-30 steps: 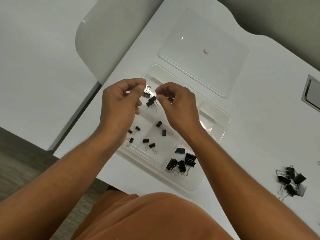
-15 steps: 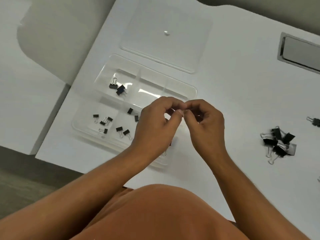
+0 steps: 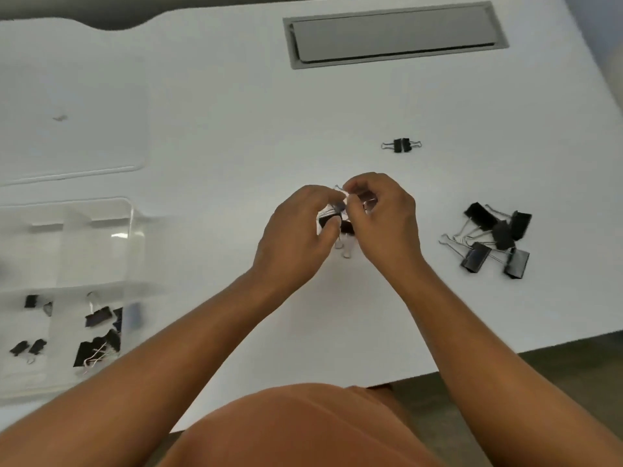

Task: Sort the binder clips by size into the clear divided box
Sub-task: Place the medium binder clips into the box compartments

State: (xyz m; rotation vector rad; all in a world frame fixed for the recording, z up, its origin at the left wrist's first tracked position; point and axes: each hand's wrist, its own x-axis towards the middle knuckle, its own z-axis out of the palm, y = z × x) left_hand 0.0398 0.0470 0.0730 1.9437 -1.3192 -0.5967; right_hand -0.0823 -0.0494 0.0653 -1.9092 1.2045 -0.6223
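Hands [image 3: 340,220] hide clips; box [image 3: 131,230] cropped.

Both forearms are stretched forward; the left hand [image 3: 300,237] and right hand [image 3: 381,220] are brought together, fingers curled, fingertips pinched.

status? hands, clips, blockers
Both hands, left hand and right hand, pinching joined clips mid-table. Loose clip pile right, unsorted. Divided box far left. Nothing in the way.
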